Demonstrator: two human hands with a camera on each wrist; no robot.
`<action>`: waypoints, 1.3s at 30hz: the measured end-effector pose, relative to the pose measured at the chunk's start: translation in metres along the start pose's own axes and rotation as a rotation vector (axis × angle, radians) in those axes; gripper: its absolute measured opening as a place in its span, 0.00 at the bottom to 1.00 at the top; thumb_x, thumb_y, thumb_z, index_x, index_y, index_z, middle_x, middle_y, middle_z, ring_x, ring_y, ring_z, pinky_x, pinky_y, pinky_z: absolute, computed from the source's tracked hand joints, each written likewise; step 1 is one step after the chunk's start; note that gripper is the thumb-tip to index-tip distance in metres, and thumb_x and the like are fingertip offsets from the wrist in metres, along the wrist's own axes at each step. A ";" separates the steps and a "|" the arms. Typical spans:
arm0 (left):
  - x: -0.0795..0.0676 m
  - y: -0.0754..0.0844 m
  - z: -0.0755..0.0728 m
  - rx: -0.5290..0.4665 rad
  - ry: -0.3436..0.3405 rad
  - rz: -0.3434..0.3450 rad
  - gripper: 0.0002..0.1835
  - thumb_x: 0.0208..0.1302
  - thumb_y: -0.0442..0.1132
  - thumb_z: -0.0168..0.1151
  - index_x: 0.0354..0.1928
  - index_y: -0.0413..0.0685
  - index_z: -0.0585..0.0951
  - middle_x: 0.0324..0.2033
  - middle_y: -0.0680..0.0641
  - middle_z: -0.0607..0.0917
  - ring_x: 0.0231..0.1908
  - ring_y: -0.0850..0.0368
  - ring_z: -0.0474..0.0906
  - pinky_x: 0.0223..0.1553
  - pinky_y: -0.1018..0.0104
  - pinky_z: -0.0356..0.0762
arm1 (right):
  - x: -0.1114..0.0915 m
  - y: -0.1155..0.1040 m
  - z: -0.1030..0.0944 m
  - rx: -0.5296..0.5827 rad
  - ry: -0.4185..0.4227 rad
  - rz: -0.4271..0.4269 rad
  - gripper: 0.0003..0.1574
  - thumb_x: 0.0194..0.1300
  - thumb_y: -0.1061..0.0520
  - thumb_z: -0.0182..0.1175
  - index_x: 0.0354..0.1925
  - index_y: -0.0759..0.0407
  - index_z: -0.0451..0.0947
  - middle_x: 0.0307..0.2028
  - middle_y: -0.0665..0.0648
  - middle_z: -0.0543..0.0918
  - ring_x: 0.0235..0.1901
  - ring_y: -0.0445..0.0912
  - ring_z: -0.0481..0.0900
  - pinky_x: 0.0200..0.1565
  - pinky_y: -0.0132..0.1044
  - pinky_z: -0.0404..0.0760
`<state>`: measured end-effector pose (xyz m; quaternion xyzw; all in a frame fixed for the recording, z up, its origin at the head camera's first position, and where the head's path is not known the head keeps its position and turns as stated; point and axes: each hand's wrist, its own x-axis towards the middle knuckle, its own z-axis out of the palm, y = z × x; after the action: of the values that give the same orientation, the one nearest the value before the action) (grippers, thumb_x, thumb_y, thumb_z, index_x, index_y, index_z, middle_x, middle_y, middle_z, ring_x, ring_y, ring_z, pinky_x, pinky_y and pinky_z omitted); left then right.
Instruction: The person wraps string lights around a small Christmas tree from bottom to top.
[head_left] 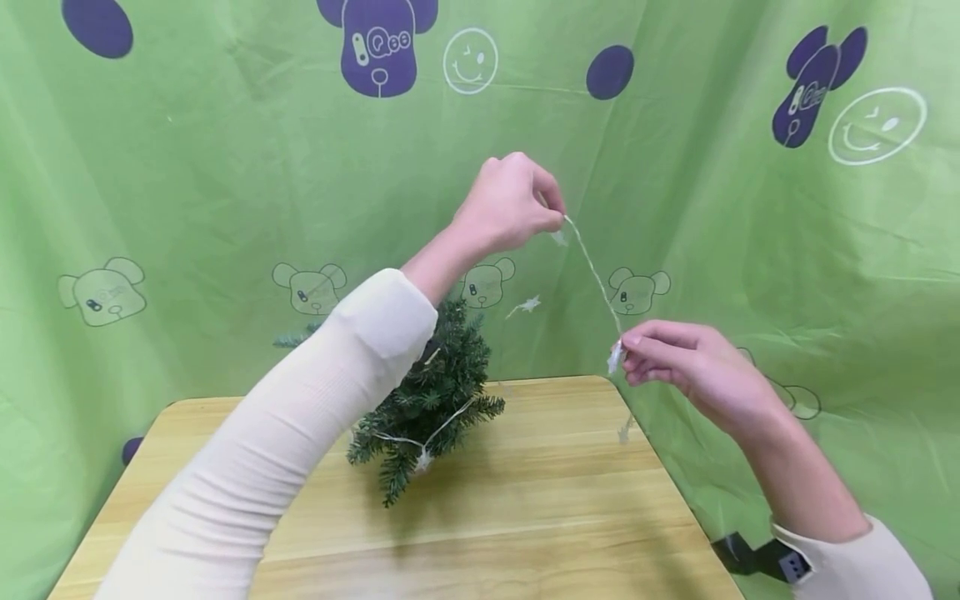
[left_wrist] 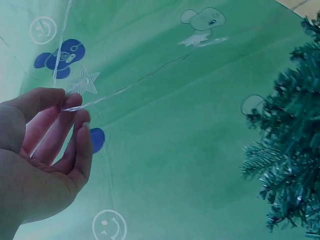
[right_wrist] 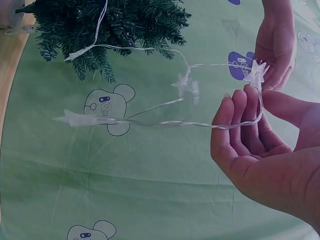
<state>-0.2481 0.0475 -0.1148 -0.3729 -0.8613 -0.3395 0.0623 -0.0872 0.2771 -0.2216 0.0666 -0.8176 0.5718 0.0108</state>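
Clearly, both hands have hold of a thin, pale star string [head_left: 592,271], raised above the far right part of the wooden table [head_left: 555,483]. The left hand [head_left: 513,204] is the higher and farther of the two, its thumb and fingertips pinching the string close to a clear plastic star [head_left: 559,238]. Nearer and to the right, the right hand [head_left: 697,375] pinches the same string between thumb and fingers, with another star [head_left: 615,357] just beside the fingertips. Between them the string slopes down from left to right. More of it hangs loose, with one star [head_left: 530,304] to the left of that sloping stretch. To the left of both hands, a small green artificial tree [head_left: 450,383] is at the far side of the table, partly hidden by the left sleeve [head_left: 300,408]. A length of string lies across its near branches, a star [head_left: 423,460] at the low point. Beyond the table hangs a green cloth [head_left: 225,183] printed with purple shapes, outlined animal heads and white smiling faces.
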 end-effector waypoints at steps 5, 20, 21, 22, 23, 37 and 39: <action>0.001 -0.005 -0.001 -0.010 0.048 -0.041 0.07 0.64 0.36 0.66 0.40 0.53 0.90 0.41 0.53 0.90 0.35 0.60 0.84 0.39 0.71 0.81 | 0.000 0.000 0.002 -0.045 0.022 0.047 0.21 0.76 0.54 0.57 0.61 0.62 0.79 0.41 0.54 0.86 0.41 0.47 0.86 0.50 0.33 0.84; 0.011 -0.007 -0.011 -0.105 0.130 -0.077 0.05 0.65 0.40 0.68 0.40 0.56 0.90 0.40 0.55 0.91 0.40 0.62 0.84 0.47 0.70 0.80 | -0.001 0.004 0.003 -0.096 0.049 0.056 0.22 0.76 0.52 0.57 0.60 0.64 0.79 0.48 0.51 0.88 0.44 0.45 0.85 0.52 0.31 0.83; 0.011 -0.008 -0.011 -0.118 0.125 -0.086 0.05 0.65 0.41 0.69 0.40 0.56 0.90 0.41 0.55 0.91 0.42 0.62 0.84 0.48 0.70 0.80 | -0.001 0.005 0.003 -0.091 0.050 0.055 0.21 0.76 0.53 0.57 0.59 0.64 0.79 0.49 0.51 0.88 0.44 0.45 0.85 0.52 0.31 0.83; 0.012 -0.009 -0.011 -0.135 0.120 -0.097 0.05 0.65 0.41 0.69 0.40 0.56 0.90 0.41 0.56 0.91 0.43 0.62 0.84 0.49 0.69 0.80 | -0.001 0.005 0.004 -0.088 0.051 0.056 0.21 0.76 0.53 0.57 0.59 0.64 0.79 0.49 0.50 0.88 0.44 0.45 0.85 0.52 0.31 0.83; 0.012 -0.009 -0.011 -0.147 0.115 -0.106 0.05 0.65 0.41 0.69 0.40 0.56 0.90 0.41 0.56 0.91 0.44 0.63 0.84 0.50 0.69 0.80 | -0.001 0.005 0.004 -0.088 0.051 0.058 0.21 0.76 0.53 0.57 0.58 0.64 0.79 0.49 0.50 0.88 0.44 0.45 0.85 0.52 0.31 0.83; 0.020 -0.048 0.001 -0.183 0.076 -0.244 0.08 0.66 0.45 0.69 0.45 0.57 0.89 0.47 0.56 0.90 0.49 0.61 0.81 0.56 0.65 0.78 | -0.003 0.014 0.008 -0.059 0.026 0.105 0.26 0.75 0.52 0.58 0.59 0.72 0.76 0.44 0.56 0.87 0.43 0.46 0.85 0.50 0.35 0.86; 0.021 -0.053 0.002 -0.187 0.084 -0.263 0.08 0.66 0.45 0.69 0.45 0.57 0.89 0.47 0.56 0.90 0.49 0.60 0.81 0.56 0.65 0.78 | -0.003 0.015 0.008 -0.060 0.028 0.108 0.26 0.75 0.53 0.58 0.59 0.73 0.76 0.45 0.56 0.87 0.43 0.46 0.85 0.50 0.35 0.86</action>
<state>-0.2995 0.0349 -0.1372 -0.2466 -0.8639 -0.4387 0.0185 -0.0855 0.2749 -0.2382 0.0140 -0.8367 0.5475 -0.0064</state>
